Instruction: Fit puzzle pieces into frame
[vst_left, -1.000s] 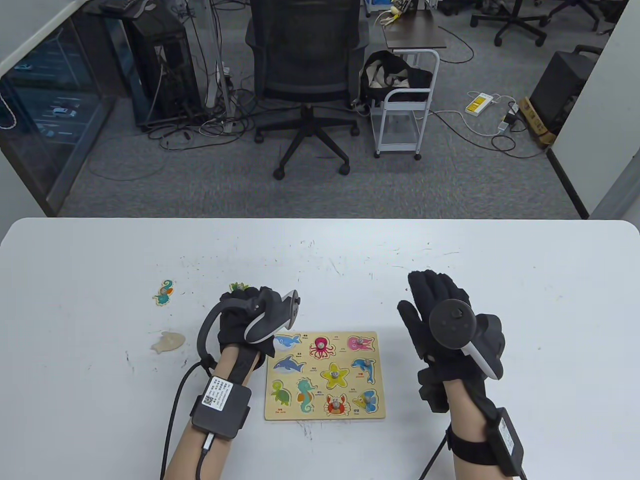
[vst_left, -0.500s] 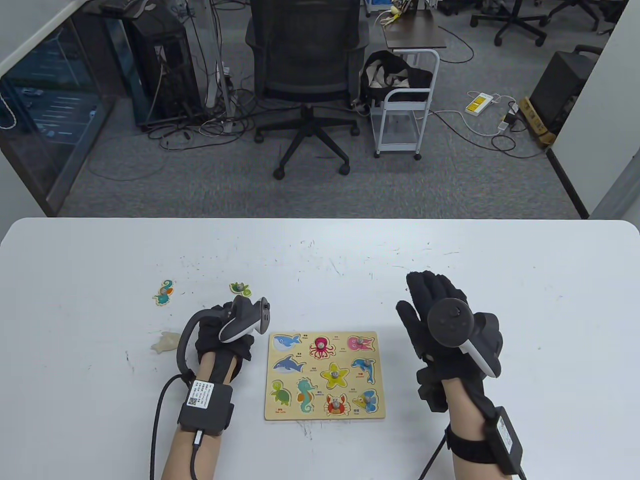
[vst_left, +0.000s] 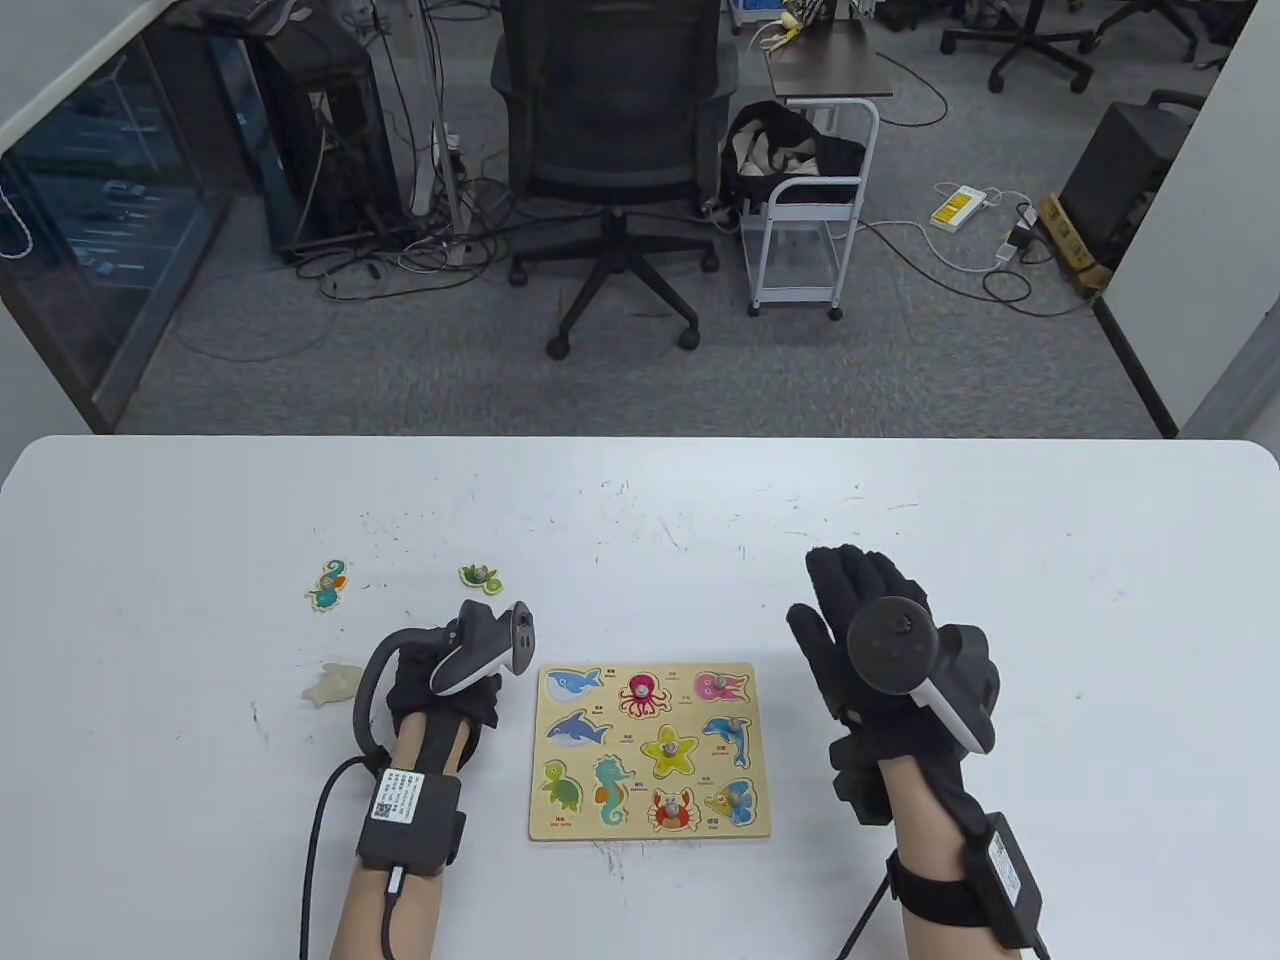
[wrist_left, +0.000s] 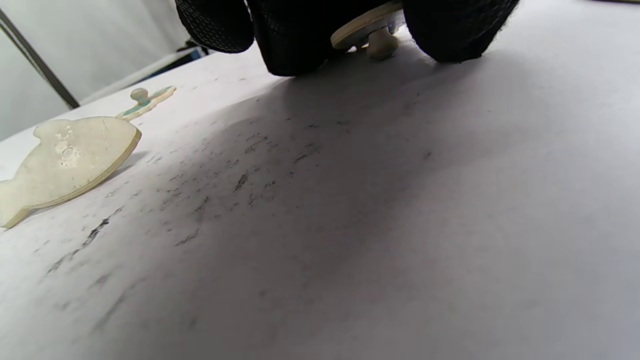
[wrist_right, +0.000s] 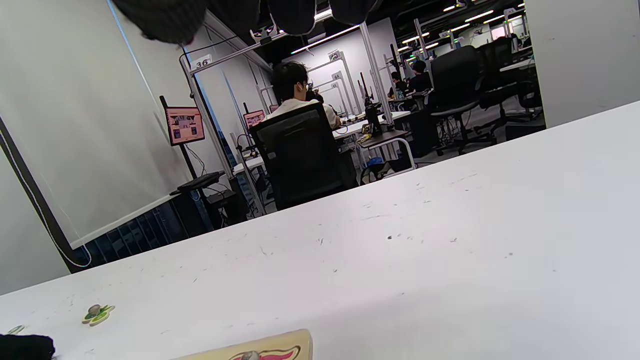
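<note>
The wooden puzzle frame (vst_left: 650, 828) lies on the white table, with several pegged sea-animal pieces seated in it. My left hand (vst_left: 440, 680) sits just left of the frame's far-left corner. In the left wrist view its fingers (wrist_left: 295, 35) pinch a flat pegged piece (wrist_left: 362, 27), knob pointing down, just above the table. Three loose pieces lie to the left: a seahorse piece (vst_left: 327, 585), a turtle piece (vst_left: 480, 577) and a face-down fish-shaped piece (vst_left: 333, 684) (wrist_left: 65, 160). My right hand (vst_left: 850, 600) is flat with straight fingers, right of the frame, holding nothing.
The table's far edge (vst_left: 640, 440) borders an office floor with a black chair (vst_left: 615, 150) and a white cart (vst_left: 810, 230). The right wrist view shows the turtle piece (wrist_right: 97, 312) and the frame's corner (wrist_right: 280, 345).
My left hand has drawn back from beside the turtle piece, moving left and nearer to me. The turtle piece now shows fully. My right hand shifted only slightly left.
</note>
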